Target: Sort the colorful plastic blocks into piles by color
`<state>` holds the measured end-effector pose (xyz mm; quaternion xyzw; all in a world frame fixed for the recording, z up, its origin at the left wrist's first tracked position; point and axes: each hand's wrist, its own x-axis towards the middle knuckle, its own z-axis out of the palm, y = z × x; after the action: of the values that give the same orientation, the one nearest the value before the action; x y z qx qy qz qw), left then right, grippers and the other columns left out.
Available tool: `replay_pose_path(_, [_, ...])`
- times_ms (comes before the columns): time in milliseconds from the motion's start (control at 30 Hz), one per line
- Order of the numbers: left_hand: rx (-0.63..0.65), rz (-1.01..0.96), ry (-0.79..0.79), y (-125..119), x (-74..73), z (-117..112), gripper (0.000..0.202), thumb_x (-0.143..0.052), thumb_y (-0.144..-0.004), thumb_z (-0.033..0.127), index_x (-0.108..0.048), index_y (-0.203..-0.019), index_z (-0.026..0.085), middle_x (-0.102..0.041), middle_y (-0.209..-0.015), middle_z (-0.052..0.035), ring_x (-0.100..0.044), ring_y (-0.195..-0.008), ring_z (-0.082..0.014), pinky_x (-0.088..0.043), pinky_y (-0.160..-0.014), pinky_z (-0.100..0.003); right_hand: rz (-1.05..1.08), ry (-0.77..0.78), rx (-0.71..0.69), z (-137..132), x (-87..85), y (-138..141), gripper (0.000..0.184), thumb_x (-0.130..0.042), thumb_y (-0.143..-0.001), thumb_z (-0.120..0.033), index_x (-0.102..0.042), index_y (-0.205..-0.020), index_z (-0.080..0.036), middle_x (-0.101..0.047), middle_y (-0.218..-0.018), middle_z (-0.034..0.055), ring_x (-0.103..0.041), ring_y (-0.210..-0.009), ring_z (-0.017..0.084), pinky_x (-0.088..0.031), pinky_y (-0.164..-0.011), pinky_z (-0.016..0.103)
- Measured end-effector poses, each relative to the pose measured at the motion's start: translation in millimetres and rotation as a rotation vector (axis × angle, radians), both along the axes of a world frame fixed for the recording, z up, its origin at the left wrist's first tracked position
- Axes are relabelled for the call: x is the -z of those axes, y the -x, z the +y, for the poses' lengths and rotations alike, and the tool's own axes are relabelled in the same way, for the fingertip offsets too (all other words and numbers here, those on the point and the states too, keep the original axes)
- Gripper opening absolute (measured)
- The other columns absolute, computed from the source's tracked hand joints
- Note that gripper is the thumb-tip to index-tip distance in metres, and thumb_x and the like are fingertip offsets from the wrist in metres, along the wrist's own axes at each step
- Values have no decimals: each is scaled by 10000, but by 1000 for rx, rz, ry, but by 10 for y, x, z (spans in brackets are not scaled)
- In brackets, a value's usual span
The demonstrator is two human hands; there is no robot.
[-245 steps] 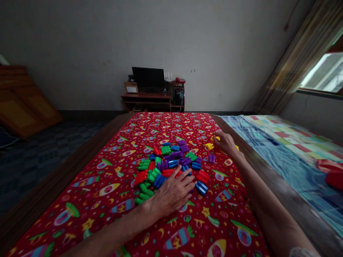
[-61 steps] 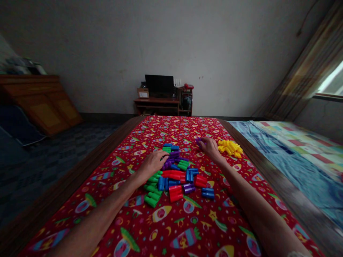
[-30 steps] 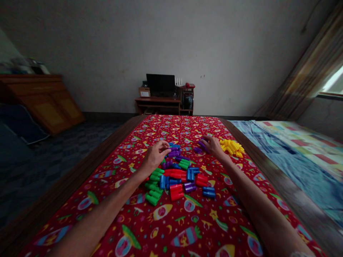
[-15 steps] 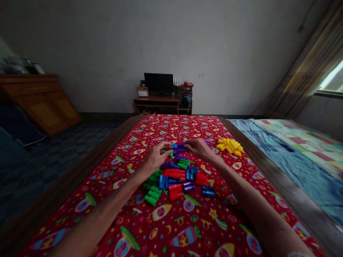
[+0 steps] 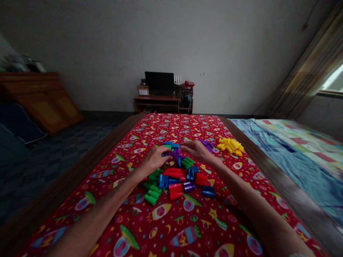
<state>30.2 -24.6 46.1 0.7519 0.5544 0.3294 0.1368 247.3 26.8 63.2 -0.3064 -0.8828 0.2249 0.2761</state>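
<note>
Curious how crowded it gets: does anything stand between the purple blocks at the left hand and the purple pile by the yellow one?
Yes: seen from this camera, the right hand is between those purple blocks and the purple pile.

blocks [image 5: 176, 191]: glossy plastic | table edge [image 5: 108, 146]: smooth wood | curtain [image 5: 300, 82]: cloth

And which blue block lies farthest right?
The blue block just below the rightmost red block in the picture; the other blue blocks sit further left.

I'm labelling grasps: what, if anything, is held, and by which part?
The left hand seems to pinch a purple block by its left end; right hand: cannot tell.
</note>
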Motion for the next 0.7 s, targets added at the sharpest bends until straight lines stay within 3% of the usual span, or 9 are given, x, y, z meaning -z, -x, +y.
replay_pose_path(67, [-6,-108,-5,-66,-17,-31,183,-681,-717,315,-677,-871,217,-739,-850,-18,-691,-778,-208,-543,-706,-290,16,48,-103,-120,-9,153,278,-522,-900,-338,-716,-983,-156,-708,-819,21,-618,-732,149,-404,-651,215])
replay_pose_path(167, [-22,-240,-2,-113,43,-24,277,-694,-725,334,-609,-959,212,-728,-859,-19,-696,-761,-201,-563,-681,-304,-12,29,-69,-135,0,212,197,-567,-854,-267,-722,-875,-147,-679,-713,8,-571,-635,120,-357,-597,201])
replay_pose_path(267, [19,-276,-34,-105,146,32,367,-690,-734,292,-563,-1065,197,-714,-984,-66,-696,-870,-215,-576,-739,-337,33,4,113,54,19,53,200,-539,-849,-235,-712,-790,-153,-667,-673,3,-562,-619,115,-350,-586,199])
replay_pose_path(400, [136,-59,-99,-82,255,56,348,-609,-825,282,-589,-1161,193,-666,-1184,-107,-624,-1106,-235,-500,-965,-411,80,-90,478,397,123,-316,261,-517,-861,-316,-716,-830,-150,-695,-724,49,-603,-667,167,-413,-641,249])
replay_pose_path(533, [308,155,-94,-94,324,6,273,-540,-883,250,-658,-1126,208,-641,-1257,-94,-563,-1201,-225,-437,-1050,-403,144,-323,659,505,199,-493,288,-534,-846,-293,-692,-1039,-147,-716,-1004,147,-630,-915,237,-447,-837,354])
replay_pose_path(600, [351,207,-88,-102,339,-10,226,-514,-904,247,-697,-1029,199,-663,-1209,-97,-590,-1154,-218,-461,-1019,-368,90,-357,606,427,178,-423,266,-514,-854,-246,-694,-1027,-154,-721,-984,140,-639,-888,224,-452,-807,332])
replay_pose_path(700, [349,224,-112,-103,335,-13,213,-507,-916,254,-708,-948,190,-680,-1123,-92,-623,-1067,-203,-485,-968,-324,-155,-251,358,204,150,-164,225,-499,-877,-231,-715,-857,-173,-711,-757,72,-623,-675,165,-403,-618,246])
